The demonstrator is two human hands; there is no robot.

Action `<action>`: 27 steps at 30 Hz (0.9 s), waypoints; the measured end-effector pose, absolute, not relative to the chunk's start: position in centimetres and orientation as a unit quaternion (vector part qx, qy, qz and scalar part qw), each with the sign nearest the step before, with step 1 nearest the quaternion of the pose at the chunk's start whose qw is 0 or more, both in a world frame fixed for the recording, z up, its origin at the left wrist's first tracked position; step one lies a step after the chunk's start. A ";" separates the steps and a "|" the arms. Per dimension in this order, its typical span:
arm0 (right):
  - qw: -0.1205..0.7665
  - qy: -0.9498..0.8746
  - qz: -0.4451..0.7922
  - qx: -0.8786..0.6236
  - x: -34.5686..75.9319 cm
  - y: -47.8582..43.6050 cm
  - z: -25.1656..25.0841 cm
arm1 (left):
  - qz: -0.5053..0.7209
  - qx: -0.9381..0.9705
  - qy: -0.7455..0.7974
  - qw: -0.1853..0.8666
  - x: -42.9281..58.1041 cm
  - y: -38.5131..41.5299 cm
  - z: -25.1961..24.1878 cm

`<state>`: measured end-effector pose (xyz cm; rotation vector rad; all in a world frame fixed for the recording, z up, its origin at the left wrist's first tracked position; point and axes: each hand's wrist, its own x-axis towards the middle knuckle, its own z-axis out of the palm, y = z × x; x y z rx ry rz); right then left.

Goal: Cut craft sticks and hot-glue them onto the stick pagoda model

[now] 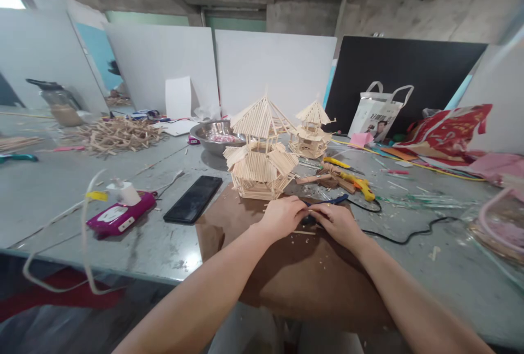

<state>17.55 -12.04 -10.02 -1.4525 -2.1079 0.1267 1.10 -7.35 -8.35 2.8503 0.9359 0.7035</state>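
Observation:
My left hand (284, 216) and my right hand (335, 223) meet over a brown sheet (303, 272), fingertips almost touching. Both have their fingers curled in a pinch. What sits between them is small and mostly hidden by the fingers. Just beyond the hands lies a blue-handled tool (338, 200), partly covered. A thin wooden stick (305, 232) rests on the sheet below them. Right behind my left hand stands a pavilion model (264, 165) built of thin wooden sticks, with a pointed roof. A similar, smaller-looking model (311, 130) is farther back.
To the left lie a black phone (193, 199), a purple power strip (121, 214) and a heap of sticks (118, 134). A metal bowl (200, 136) stands behind. On the right are a yellow glue gun (360, 186), a black cable (405, 242) and a white bag (374, 116).

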 end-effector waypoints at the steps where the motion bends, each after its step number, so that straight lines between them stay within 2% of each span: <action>1: 0.297 -0.784 0.051 -0.542 17.6 -12.0 -10.1 | 0.236 0.922 0.305 0.042 1.1 -7.3 -8.3; 7: 0.387 -0.723 0.065 -0.568 18.1 -11.7 -10.5 | 0.297 0.884 0.328 0.150 1.2 -6.7 -8.3; 11: 0.420 -0.702 0.080 -0.570 18.2 -11.6 -10.3 | 0.308 0.866 0.349 0.182 1.3 -6.6 -8.2; 21: 0.418 -0.708 0.108 -0.559 17.8 -12.1 -9.5 | 0.303 0.875 0.323 0.197 1.3 -7.0 -8.1; 27: 0.423 -0.704 0.148 -0.551 17.3 -12.2 -9.5 | 0.347 0.824 0.350 0.279 1.4 -7.2 -7.8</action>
